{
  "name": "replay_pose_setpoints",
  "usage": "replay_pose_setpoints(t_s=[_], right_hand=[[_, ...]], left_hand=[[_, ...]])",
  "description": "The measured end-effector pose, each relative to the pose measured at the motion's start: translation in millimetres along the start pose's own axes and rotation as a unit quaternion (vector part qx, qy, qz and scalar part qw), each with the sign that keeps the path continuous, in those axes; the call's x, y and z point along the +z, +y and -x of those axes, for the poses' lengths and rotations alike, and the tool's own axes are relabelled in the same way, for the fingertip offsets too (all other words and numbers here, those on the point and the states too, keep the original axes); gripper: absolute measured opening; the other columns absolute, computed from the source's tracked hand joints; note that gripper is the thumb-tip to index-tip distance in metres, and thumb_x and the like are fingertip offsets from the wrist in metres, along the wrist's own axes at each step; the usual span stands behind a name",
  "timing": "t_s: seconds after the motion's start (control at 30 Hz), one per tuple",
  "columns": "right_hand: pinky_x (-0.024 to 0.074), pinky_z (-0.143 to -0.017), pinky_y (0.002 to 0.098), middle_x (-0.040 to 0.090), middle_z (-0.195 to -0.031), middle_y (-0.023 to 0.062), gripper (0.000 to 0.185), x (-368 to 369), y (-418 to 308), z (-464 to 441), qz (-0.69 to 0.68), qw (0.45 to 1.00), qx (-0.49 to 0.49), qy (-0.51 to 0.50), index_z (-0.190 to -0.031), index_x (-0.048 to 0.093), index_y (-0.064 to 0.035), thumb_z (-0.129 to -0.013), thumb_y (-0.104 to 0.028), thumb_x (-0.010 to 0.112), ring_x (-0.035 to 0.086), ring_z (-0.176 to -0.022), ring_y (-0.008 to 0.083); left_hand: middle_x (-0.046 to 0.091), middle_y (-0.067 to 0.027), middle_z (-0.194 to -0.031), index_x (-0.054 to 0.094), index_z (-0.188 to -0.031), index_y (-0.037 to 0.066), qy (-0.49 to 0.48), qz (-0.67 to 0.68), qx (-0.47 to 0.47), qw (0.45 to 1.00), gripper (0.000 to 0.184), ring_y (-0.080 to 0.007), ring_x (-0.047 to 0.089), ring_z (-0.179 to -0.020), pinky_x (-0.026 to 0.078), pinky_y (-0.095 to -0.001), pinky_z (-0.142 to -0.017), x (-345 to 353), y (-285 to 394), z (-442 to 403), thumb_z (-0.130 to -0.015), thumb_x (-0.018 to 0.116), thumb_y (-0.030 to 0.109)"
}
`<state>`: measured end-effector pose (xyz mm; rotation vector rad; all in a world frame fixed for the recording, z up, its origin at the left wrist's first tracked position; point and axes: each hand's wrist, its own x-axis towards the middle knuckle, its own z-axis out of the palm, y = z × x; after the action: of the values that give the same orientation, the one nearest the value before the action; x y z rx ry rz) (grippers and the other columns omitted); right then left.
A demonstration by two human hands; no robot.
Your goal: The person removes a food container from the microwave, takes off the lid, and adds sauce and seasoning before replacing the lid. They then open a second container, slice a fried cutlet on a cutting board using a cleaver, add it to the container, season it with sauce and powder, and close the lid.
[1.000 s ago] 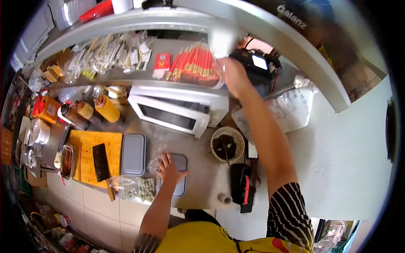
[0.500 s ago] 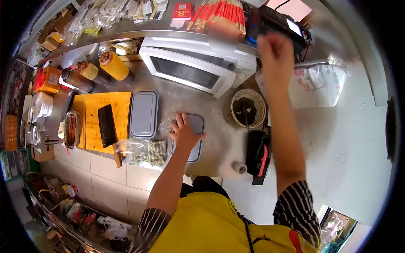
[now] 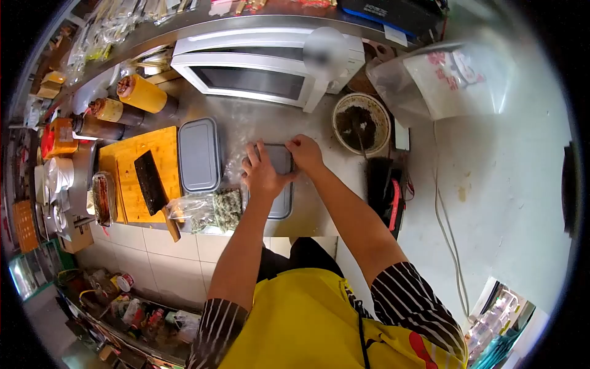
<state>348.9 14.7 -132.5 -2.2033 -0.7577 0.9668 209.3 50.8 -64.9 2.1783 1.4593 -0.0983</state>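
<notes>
A grey-lidded container point(image 3: 282, 208) lies on the steel counter in front of me. My left hand point(image 3: 264, 177) rests across its lid with fingers spread, the thumb near the right edge. At the far right corner, the closed fingers of my right hand point(image 3: 305, 154) are on the lid's rim; the fingertips are partly hidden. A second grey-lidded container point(image 3: 199, 155) stands to the left. Near it is a clear plastic bag point(image 3: 226, 209) with greenish-grey contents.
Left, a cleaver point(image 3: 150, 182) lies on a wooden cutting board point(image 3: 126, 144), with sauce bottles point(image 3: 142, 93) behind. A microwave point(image 3: 249, 80), its door ajar, stands at the back. Right are a tub of dark contents point(image 3: 361, 126) and a black item with a red strip point(image 3: 394, 203).
My right hand has come down from the upper shelf to the container's far right corner. My left hand stays on the lid. The view has tilted lower.
</notes>
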Motion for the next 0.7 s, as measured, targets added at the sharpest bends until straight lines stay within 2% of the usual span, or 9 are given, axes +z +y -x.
replay_pose_setpoints(t_s=[0.1, 0.13, 0.17, 0.2, 0.27, 0.3, 0.4, 0.53, 0.7], right_hand=[[0.0507, -0.083, 0.0415, 0.070, -0.101, 0.0187, 0.036, 12, 25, 15, -0.140, 0.989, -0.029, 0.034, -0.107, 0.065, -0.0014, -0.092, -0.034, 0.064, 0.067, -0.095, 0.0333], [0.0511, -0.082, 0.0418, 0.069, -0.101, 0.0190, 0.035, 4, 20, 35, -0.121, 0.992, -0.005, 0.029, -0.108, 0.064, -0.0013, -0.093, -0.033, 0.063, 0.067, -0.095, 0.0335], [0.0516, -0.082, 0.0421, 0.069, -0.101, 0.0192, 0.033, -3, 16, 64, -0.102, 0.994, 0.022, 0.022, -0.109, 0.064, -0.0012, -0.094, -0.031, 0.061, 0.067, -0.094, 0.0337], [0.0517, -0.075, 0.0376, 0.068, -0.094, 0.0142, 0.027, 9, 42, 85, -0.105, 0.994, 0.006, -0.016, -0.109, 0.061, 0.0000, -0.095, -0.024, 0.061, 0.066, -0.085, 0.0256], [0.0527, -0.070, 0.0324, 0.066, -0.087, 0.0097, 0.018, 32, 70, 134, -0.155, 0.984, 0.018, -0.083, -0.107, 0.056, 0.0011, -0.094, -0.011, 0.060, 0.065, -0.078, 0.0177], [0.0537, -0.071, 0.0317, 0.065, -0.086, 0.0102, 0.015, 37, 69, 156, -0.201, 0.972, 0.046, -0.112, -0.105, 0.053, 0.0010, -0.093, -0.006, 0.059, 0.066, -0.079, 0.0178], [0.0555, -0.070, 0.0304, 0.064, -0.089, 0.0118, 0.015, 52, 55, 182, -0.447, 0.886, 0.111, -0.059, -0.104, 0.050, 0.0000, -0.091, 0.001, 0.058, 0.068, -0.080, 0.0196], [0.0580, -0.072, 0.0311, 0.064, -0.095, 0.0134, 0.019, 58, 58, 184, -0.472, 0.868, 0.146, -0.049, -0.107, 0.048, 0.0005, -0.091, 0.003, 0.057, 0.069, -0.081, 0.0221], [0.0601, -0.077, 0.0333, 0.063, -0.098, 0.0146, 0.022, 67, 46, 196, -0.483, 0.861, 0.159, 0.000, -0.110, 0.045, 0.0011, -0.091, 0.002, 0.057, 0.071, -0.082, 0.0244]], left_hand=[[0.039, -0.0237, -0.147, 0.031, -0.150, 0.005, 0.176, 0.176, 0.215, 0.944, 0.106, -0.0433, 0.043, -0.128, 0.040, -0.0527, -0.104, 34, -61, -5, -0.068, 0.089, 0.040], [0.051, -0.0252, -0.135, 0.041, -0.143, 0.001, 0.211, 0.189, 0.201, 0.938, 0.080, -0.0399, 0.053, -0.118, 0.045, -0.0442, -0.101, 28, -73, 8, -0.081, 0.081, 0.033], [0.055, -0.0236, -0.129, 0.044, -0.141, 0.000, 0.121, 0.243, 0.132, 0.953, 0.071, -0.0372, 0.057, -0.110, 0.046, -0.0434, -0.099, 30, -104, 20, -0.086, 0.076, 0.031], [0.058, -0.0219, -0.124, 0.047, -0.139, 0.000, 0.030, 0.292, 0.060, 0.954, 0.061, -0.0346, 0.060, -0.102, 0.048, -0.0425, -0.097, 37, -133, 32, -0.091, 0.072, 0.029], [0.061, -0.0144, -0.110, 0.052, -0.133, 0.000, -0.061, 0.347, -0.049, 0.935, 0.043, -0.0240, 0.062, -0.089, 0.056, -0.0378, -0.087, 44, -158, 64, -0.098, 0.062, 0.023], [0.058, -0.0094, -0.105, 0.053, -0.126, 0.000, -0.088, 0.512, -0.135, 0.844, 0.032, -0.0186, 0.060, -0.089, 0.061, -0.0368, -0.079, 29, -139, 84, -0.101, 0.056, 0.020], [0.054, -0.0099, -0.107, 0.050, -0.118, -0.001, -0.066, 0.619, -0.101, 0.776, 0.023, -0.0173, 0.061, -0.088, 0.063, -0.0370, -0.073, 44, -145, 96, -0.102, 0.052, 0.016], [0.057, -0.0085, -0.100, 0.051, -0.116, -0.002, -0.030, 0.583, -0.067, 0.809, 0.022, -0.0169, 0.062, -0.087, 0.059, -0.0328, -0.068, 66, -152, 93, -0.103, 0.051, 0.015], [0.059, -0.0084, -0.105, 0.051, -0.117, 0.000, -0.052, 0.674, -0.065, 0.734, 0.021, -0.0171, 0.061, -0.090, 0.057, -0.0359, -0.082, 57, -144, 108, -0.100, 0.058, 0.009]])
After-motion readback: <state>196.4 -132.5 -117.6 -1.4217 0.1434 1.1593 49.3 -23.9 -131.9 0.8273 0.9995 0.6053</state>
